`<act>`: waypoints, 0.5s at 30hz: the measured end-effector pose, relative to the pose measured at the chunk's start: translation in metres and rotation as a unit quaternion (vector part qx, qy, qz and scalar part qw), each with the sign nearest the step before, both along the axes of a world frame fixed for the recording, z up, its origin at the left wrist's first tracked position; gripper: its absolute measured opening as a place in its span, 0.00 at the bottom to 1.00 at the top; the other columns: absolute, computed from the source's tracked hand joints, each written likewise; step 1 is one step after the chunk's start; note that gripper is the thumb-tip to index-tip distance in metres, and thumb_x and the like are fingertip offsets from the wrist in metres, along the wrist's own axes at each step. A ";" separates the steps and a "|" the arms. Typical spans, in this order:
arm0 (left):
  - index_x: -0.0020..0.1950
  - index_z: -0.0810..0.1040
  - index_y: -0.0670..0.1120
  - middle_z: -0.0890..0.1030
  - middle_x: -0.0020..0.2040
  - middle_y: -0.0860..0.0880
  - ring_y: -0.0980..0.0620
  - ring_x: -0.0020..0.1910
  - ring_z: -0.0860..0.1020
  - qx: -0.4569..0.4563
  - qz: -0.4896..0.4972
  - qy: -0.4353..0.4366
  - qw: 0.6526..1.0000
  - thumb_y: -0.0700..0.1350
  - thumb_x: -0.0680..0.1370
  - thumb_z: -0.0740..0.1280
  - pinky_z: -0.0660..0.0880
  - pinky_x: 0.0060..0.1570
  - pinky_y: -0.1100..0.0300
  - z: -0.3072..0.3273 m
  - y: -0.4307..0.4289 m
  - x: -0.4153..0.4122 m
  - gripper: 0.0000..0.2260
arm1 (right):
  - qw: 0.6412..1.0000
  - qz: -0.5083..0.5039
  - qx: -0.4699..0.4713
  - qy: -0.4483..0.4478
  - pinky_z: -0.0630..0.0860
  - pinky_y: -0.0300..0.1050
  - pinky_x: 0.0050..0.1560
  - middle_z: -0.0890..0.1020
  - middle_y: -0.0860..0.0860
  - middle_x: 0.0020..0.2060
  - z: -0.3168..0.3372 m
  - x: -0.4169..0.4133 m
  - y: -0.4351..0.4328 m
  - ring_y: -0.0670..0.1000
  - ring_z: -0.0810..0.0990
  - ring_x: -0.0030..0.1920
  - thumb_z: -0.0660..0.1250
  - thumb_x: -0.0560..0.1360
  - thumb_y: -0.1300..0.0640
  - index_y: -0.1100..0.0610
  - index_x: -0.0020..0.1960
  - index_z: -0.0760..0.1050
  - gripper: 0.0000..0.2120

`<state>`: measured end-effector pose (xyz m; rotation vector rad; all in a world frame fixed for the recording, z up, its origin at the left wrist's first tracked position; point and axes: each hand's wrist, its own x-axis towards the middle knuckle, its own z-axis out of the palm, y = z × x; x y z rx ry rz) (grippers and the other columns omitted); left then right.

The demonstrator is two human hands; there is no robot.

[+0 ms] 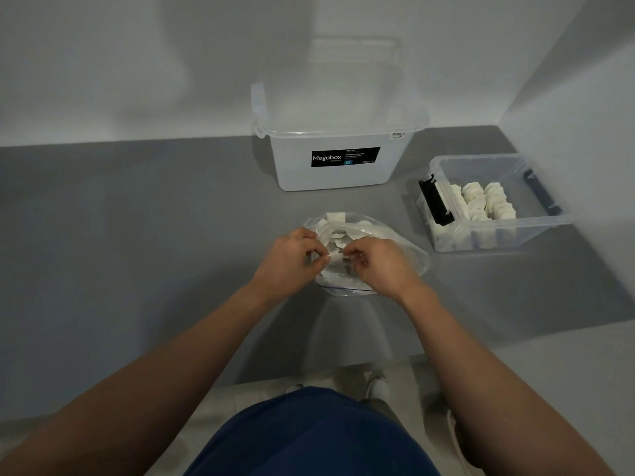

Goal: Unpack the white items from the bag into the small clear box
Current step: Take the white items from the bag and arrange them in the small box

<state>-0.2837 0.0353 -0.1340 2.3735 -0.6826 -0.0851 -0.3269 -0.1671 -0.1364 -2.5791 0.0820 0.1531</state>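
A clear plastic bag (405, 252) lies on the grey table in front of me, with several flat white items (335, 218) inside. My left hand (288, 259) and my right hand (378, 262) are both at the bag's mouth, fingers pinched on white pieces and the bag's rim between them. To the right stands the small clear box (536, 231) with black latches, and rows of white items (481, 201) lie in it.
A large translucent Megabox bin (343, 170) stands behind the bag against the wall. A wall closes the right side beside the small box. The grey table's front edge (309, 372) runs near my body, with floor and shoes below.
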 end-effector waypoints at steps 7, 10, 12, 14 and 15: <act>0.50 0.87 0.49 0.78 0.62 0.42 0.46 0.52 0.82 0.042 -0.061 0.014 0.997 0.48 0.74 0.74 0.75 0.57 0.59 -0.002 0.006 -0.005 0.07 | 0.987 0.063 -0.142 -0.027 0.78 0.49 0.48 0.82 0.50 0.56 -0.009 0.015 0.019 0.58 0.81 0.55 0.68 0.76 0.55 0.51 0.57 0.81 0.11; 0.50 0.87 0.51 0.78 0.61 0.43 0.47 0.54 0.81 0.040 -0.069 0.023 0.997 0.47 0.74 0.74 0.77 0.56 0.54 0.002 0.004 -0.007 0.06 | 0.977 0.076 -0.199 -0.018 0.75 0.49 0.47 0.81 0.50 0.55 -0.012 0.021 0.024 0.59 0.81 0.54 0.66 0.77 0.54 0.52 0.54 0.79 0.08; 0.49 0.87 0.52 0.78 0.61 0.44 0.48 0.55 0.81 0.040 -0.074 0.027 0.996 0.46 0.74 0.73 0.77 0.56 0.54 0.005 0.003 -0.009 0.06 | 0.973 0.069 -0.220 -0.019 0.77 0.50 0.48 0.81 0.50 0.54 -0.014 0.024 0.025 0.59 0.81 0.53 0.65 0.77 0.54 0.50 0.54 0.80 0.08; 0.50 0.87 0.52 0.78 0.63 0.43 0.48 0.56 0.80 0.042 -0.067 0.022 0.997 0.46 0.74 0.73 0.76 0.57 0.56 0.006 0.002 -0.009 0.06 | 0.973 0.066 -0.220 -0.024 0.79 0.50 0.48 0.81 0.49 0.54 -0.013 0.025 0.025 0.59 0.82 0.53 0.63 0.78 0.54 0.50 0.53 0.81 0.08; 0.50 0.87 0.51 0.78 0.63 0.43 0.48 0.56 0.80 0.041 -0.061 0.020 0.997 0.47 0.74 0.73 0.75 0.58 0.57 0.006 0.001 -0.009 0.06 | 0.975 0.066 -0.212 -0.026 0.79 0.51 0.47 0.81 0.49 0.54 -0.012 0.025 0.025 0.59 0.82 0.52 0.63 0.78 0.53 0.50 0.53 0.81 0.09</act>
